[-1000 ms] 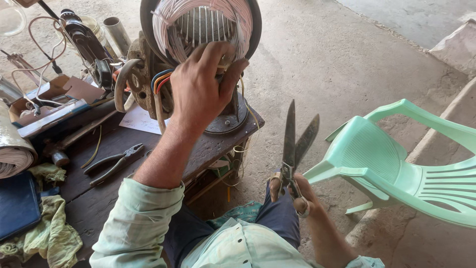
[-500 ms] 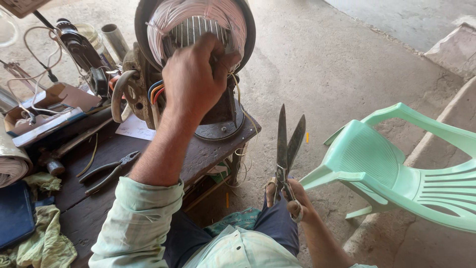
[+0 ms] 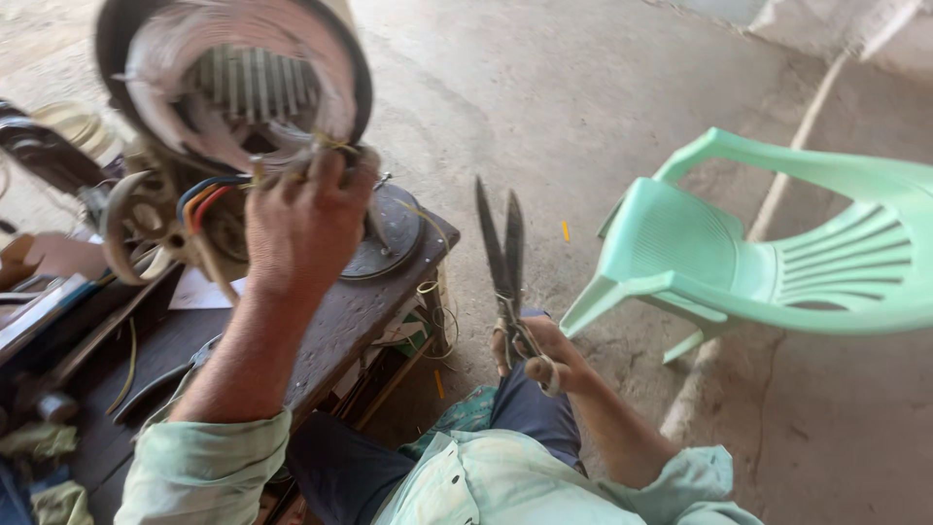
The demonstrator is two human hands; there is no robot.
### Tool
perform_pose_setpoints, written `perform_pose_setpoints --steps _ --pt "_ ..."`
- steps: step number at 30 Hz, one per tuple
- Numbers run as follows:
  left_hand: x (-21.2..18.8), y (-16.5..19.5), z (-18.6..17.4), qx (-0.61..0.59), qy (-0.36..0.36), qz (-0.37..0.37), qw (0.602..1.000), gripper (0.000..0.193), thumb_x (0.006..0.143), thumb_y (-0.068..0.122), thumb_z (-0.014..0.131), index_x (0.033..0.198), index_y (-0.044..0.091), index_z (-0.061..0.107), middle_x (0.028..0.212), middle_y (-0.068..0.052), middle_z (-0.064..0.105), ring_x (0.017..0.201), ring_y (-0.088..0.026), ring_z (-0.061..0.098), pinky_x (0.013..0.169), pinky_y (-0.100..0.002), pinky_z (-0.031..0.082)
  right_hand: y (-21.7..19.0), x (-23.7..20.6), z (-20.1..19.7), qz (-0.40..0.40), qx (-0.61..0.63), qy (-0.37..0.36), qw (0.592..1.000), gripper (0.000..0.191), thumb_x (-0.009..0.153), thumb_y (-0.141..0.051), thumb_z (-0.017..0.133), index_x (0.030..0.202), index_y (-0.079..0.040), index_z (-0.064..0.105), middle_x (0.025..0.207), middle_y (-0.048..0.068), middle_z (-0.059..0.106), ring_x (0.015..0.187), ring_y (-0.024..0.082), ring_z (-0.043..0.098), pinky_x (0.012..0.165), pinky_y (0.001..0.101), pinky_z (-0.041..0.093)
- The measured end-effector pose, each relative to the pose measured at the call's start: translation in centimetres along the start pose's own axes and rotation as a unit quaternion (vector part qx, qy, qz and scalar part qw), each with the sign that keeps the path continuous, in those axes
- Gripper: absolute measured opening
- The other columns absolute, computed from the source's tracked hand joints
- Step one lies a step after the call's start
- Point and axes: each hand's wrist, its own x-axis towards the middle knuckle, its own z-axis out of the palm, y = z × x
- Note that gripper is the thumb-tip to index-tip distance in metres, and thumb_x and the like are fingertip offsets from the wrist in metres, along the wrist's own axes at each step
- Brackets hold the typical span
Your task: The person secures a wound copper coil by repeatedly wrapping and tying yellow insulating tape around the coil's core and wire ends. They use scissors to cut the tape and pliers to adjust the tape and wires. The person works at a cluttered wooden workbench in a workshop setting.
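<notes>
At the front of the motor stator (image 3: 233, 83), the left hand (image 3: 306, 219) is closed on the pale windings at the lower rim, fingers pinching thin wire there. Just left of that hand, a bundle of coloured leads (image 3: 199, 199) hangs from the stator, and a grey round casting (image 3: 131, 228) sits lower left of it. The stator stands on a dark wooden table (image 3: 321, 326); the table's near right corner lies below and right of the stator, and a round dark plate (image 3: 389, 238) rests close to that corner edge.

Right of the stator, past the table edge, the right hand (image 3: 539, 355) grips the handles of one pair of long scissors (image 3: 503, 258), blades upright and slightly parted, held over the person's lap and not touching the table. Bare concrete floor (image 3: 583, 107) spreads wide behind the scissors. Farther right of the stator stands one pale green plastic chair (image 3: 739, 253), well apart from the scissors.

Compared with half a second ago, the left hand has dropped from the stator's middle to its lower rim, the scissor blades have closed closer together, and the view has shifted so the stator sits further left.

One stator, one pair of scissors, one chair, two hands.
</notes>
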Motion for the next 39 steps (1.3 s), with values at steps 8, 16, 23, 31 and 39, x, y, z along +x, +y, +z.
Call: perform_pose_setpoints --steps 8,16,23,31,39 --pt "0.1 -0.1 -1.0 -0.09 0.008 -0.015 0.996 0.011 0.1 0.014 0.073 0.107 0.019 0.081 0.082 0.002 0.067 0.066 -0.011 0.067 0.052 -0.027 0.053 0.0 -0.6 -1.6 -0.029 -0.134 0.007 0.991 0.066 0.089 -0.072 0.07 0.099 -0.007 0.067 0.076 0.0 0.062 0.064 0.011 0.06 0.056 0.0285 0.048" --pt "-2.6 -0.5 -5.9 -0.226 0.058 -0.025 0.972 0.006 0.095 0.007 0.077 0.096 0.013 0.075 0.081 0.0 0.063 0.072 -0.016 0.066 0.064 -0.034 0.053 -1.5 4.3 -6.3 0.053 -0.076 -0.132 0.987 0.064 0.086 -0.066 0.076 0.097 -0.003 0.07 0.067 -0.001 0.06 0.057 0.009 0.058 0.049 0.0281 0.048" --pt "-3.4 -0.8 -7.6 -0.232 0.075 -0.039 0.969 0.019 0.083 0.0 0.074 0.098 0.01 0.073 0.105 -0.004 0.074 0.089 -0.02 0.074 0.074 -0.035 0.057 -3.8 10.1 -4.7 0.095 -0.013 -0.172 0.98 0.071 0.085 -0.061 0.079 0.109 0.004 0.068 0.078 0.006 0.065 0.066 0.013 0.063 0.057 0.0288 0.051" --pt "-3.6 -1.1 -7.5 -0.237 0.083 -0.049 0.967 0.021 0.083 -0.003 0.074 0.1 0.009 0.073 0.106 -0.004 0.074 0.091 -0.021 0.075 0.079 -0.036 0.06 -4.5 15.6 -3.3 0.045 0.062 -0.24 0.968 0.065 0.094 -0.058 0.074 0.112 0.004 0.071 0.085 0.013 0.069 0.067 0.016 0.067 0.057 0.0302 0.055" --pt "-4.2 -1.4 -7.0 -0.244 0.084 -0.07 0.964 0.019 0.087 -0.003 0.074 0.1 0.01 0.075 0.106 -0.004 0.076 0.095 -0.02 0.076 0.081 -0.035 0.062 -5.2 17.6 -2.4 0.07 0.198 -0.247 0.946 0.067 0.092 -0.061 0.073 0.105 0.005 0.071 0.083 0.011 0.066 0.065 0.017 0.063 0.055 0.0296 0.051"
